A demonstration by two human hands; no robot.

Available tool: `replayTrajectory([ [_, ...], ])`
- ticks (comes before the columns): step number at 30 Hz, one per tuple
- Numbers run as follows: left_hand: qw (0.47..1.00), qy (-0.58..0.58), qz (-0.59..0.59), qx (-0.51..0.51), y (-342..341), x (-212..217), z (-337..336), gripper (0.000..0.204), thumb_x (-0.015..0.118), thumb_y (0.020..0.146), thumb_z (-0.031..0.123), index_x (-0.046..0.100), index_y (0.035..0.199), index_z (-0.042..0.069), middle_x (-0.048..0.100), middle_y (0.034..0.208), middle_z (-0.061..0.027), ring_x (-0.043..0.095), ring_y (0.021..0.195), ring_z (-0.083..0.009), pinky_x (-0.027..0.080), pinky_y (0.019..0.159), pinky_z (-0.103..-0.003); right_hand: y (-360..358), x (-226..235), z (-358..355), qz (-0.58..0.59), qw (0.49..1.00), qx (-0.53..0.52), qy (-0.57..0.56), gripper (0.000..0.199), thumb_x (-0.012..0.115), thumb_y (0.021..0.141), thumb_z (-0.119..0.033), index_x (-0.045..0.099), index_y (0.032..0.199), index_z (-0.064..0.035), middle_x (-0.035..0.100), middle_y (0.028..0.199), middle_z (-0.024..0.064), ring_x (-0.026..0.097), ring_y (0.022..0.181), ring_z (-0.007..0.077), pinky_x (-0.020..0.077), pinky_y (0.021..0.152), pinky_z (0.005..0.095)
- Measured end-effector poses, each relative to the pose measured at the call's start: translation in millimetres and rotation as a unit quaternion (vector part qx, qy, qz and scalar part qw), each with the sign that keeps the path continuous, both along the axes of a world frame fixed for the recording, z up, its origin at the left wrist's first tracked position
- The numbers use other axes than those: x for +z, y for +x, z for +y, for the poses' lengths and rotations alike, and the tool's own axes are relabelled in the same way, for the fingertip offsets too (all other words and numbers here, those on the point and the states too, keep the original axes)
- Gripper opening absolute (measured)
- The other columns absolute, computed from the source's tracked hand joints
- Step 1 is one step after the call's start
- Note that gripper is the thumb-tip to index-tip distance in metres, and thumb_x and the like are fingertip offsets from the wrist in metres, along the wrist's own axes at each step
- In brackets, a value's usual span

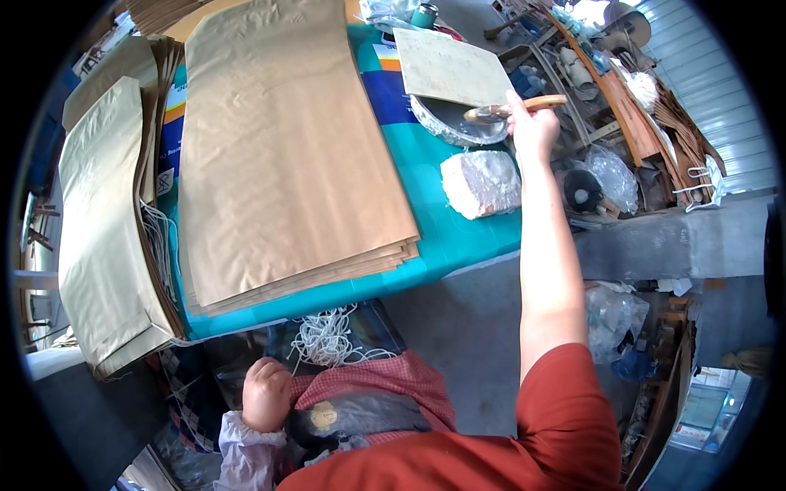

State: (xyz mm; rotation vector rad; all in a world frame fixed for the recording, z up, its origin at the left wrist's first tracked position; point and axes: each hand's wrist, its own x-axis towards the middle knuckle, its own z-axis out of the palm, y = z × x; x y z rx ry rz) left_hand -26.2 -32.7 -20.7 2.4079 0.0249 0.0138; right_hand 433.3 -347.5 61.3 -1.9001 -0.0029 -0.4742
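My right hand (534,129) is stretched out to the far right of the table, closed round a wooden-handled brush (544,102). The brush's working end reaches over a round bowl (434,123) with a whitish crusted rim. A pale flat board (450,67) partly covers that bowl. Just in front of it sits a rough whitish block (481,183). Down by my lap, my left hand (267,394) is curled into a fist; whatever may be inside it is hidden. A large stack of brown paper sheets or bags (286,164) lies in the middle of the table.
A teal printed cover (458,239) spreads over the table. More brown paper bags (102,221) with white cords hang over its left edge. Loose white strings (327,337) lie by my lap. Cluttered shelving (565,82) and clear plastic bags (614,176) stand at the right.
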Motion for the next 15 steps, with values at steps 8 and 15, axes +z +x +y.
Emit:
replayTrajectory([
  [8, 0.988, -0.05, 0.136, 0.062, -1, 16, -1, 0.006, 0.058, 0.082, 0.006, 0.061, 0.086, 0.003, 0.063, 0.075, -0.0197, 0.063, 0.073, -0.0374, 0.05, 0.064, -0.043, -11, 7, -2, 0.024, 0.97, -0.087, -0.227, 0.023, 0.071, 0.084, -0.016, 0.06, 0.082, 0.0037, 0.065, 0.069, 0.0087, 0.062, 0.059, 0.0085, 0.0472, 0.05, 0.0228],
  [15, 0.986, 0.141, 0.033, 0.08, 2, 37, 42, 0.005, 0.057, 0.073, 0.006, 0.057, 0.076, 0.002, 0.061, 0.082, -0.0159, 0.058, 0.074, -0.0336, 0.046, 0.064, -0.041, -127, 28, 56, -0.021, 0.974, 0.186, 0.127, 0.009, 0.062, 0.089, -0.009, 0.062, 0.09, -0.0009, 0.065, 0.085, 0.0073, 0.053, 0.065, 0.0041, 0.04, 0.057, 0.0168],
])
